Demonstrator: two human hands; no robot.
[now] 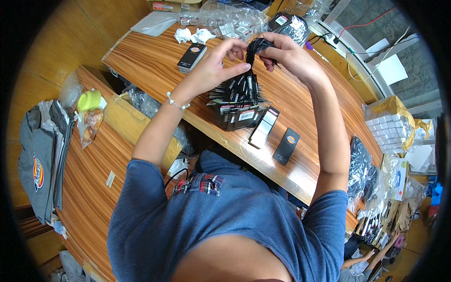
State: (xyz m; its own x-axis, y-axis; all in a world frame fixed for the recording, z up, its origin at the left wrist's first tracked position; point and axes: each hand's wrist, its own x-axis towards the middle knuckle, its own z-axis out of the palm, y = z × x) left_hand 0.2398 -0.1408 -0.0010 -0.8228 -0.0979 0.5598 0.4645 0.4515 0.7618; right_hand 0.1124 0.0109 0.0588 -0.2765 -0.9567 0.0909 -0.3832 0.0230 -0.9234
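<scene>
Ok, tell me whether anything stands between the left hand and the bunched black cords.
Nothing visible does: the left hand has its thumb tip close by the bunched black cords, contact unclear. The right hand grips them from the other side.

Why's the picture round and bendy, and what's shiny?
In the head view, fisheye bends the outer edge of the left table and blackens the corners; also in the head view, pale glare on the main table by the lone tag, highlights on clear bags.
</scene>
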